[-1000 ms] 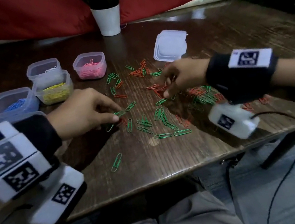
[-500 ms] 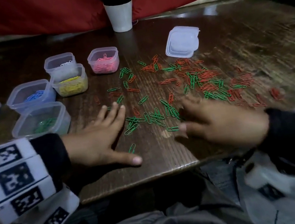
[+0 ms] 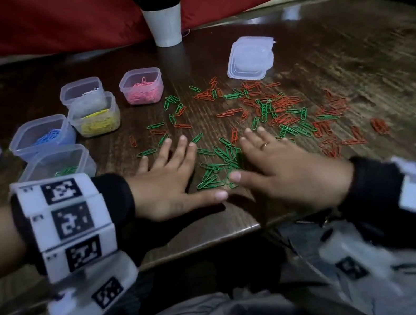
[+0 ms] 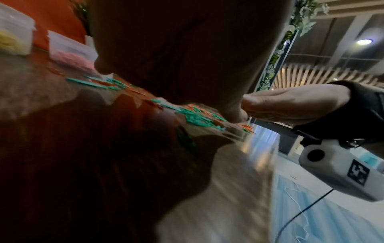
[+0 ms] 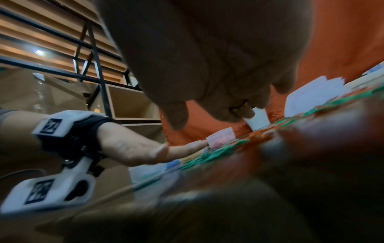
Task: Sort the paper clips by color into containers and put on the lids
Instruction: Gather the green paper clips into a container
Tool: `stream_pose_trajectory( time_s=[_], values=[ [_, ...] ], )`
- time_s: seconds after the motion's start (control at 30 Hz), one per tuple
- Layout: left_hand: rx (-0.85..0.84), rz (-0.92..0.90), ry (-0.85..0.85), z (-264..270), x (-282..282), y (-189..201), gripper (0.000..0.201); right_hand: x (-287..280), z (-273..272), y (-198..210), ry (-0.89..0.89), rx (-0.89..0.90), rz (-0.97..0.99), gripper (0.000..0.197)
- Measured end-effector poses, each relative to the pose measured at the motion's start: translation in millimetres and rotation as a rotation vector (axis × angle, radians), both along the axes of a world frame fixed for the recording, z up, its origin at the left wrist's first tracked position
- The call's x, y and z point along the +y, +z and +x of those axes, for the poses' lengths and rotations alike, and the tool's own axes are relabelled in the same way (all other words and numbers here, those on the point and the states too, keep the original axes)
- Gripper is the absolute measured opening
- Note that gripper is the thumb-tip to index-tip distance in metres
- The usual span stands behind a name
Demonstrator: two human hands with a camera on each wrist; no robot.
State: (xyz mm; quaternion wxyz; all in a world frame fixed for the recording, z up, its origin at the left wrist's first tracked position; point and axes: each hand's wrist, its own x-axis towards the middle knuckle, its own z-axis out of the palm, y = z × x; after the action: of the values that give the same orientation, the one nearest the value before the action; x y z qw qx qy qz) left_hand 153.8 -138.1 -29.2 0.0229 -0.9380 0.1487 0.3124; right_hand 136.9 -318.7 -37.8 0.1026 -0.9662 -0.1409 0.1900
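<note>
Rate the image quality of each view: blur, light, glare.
Head view: dim but mostly sharp, glare on the far table, the wrist rigs smeared. Left wrist view: the left hand is a dark mass, the table streaked. Right wrist view: the right hand is dark, the foreground heavily blurred.

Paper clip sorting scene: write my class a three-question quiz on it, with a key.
1. True or false: the left hand pinches a clip.
2. Which colours of loose clips lie on the table? A green and red; B blue and yellow.
3. Fill in: the stack of lids lies beside the ___ pot.

Key: 1 false, it lies flat; 2 A; 3 white.
</note>
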Motion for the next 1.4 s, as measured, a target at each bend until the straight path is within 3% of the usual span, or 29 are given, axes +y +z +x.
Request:
stream_pose_trajectory(
  time_s=[0.17,0.33,0.5,0.7,0.8,1.0,1.13,1.23,1.4],
  values=[
    [0.021,0.134,0.025,16.6,15.4,9.0,0.122,-7.6,36.8,16.9,0.128,0.099,-0.172,0.069],
    [-0.032,0.175,0.075,22.4,29.7,11.7,0.124,-17.6,58.8,21.1,0.121,0.085,-0.338,0.076],
    [-0.140,0.085,-0.006,29.1,24.6,17.6,0.132,3.2,68.0,28.2,0.244,0.087,-0.178,0.081],
    [0.046,0.052,-0.113,2.7,29.2,4.6,0.135,33.6,45.8,17.4,0.310,0.236,-0.122,0.069],
    [0.048,-0.039,-0.031,-13.3,26.5,-11.8,0.130,30.2,21.7,11.4,0.301,0.261,-0.040,0.070],
    [-0.109,-0.169,0.073,-23.2,7.5,-27.3,0.126,10.1,5.8,11.5,0.140,0.126,0.056,0.069],
    [-0.169,-0.174,0.118,-25.5,-7.4,-32.7,0.137,-3.2,-19.1,-9.6,0.088,0.051,-0.040,0.071],
    [-0.199,-0.150,0.117,-25.2,-12.7,-34.2,0.149,-0.1,-26.6,-18.4,0.075,-0.001,-0.002,0.070],
    [-0.221,-0.201,0.154,-28.6,-18.5,-36.1,0.132,8.8,-16.7,-20.3,0.060,-0.022,0.167,0.069]
  ],
)
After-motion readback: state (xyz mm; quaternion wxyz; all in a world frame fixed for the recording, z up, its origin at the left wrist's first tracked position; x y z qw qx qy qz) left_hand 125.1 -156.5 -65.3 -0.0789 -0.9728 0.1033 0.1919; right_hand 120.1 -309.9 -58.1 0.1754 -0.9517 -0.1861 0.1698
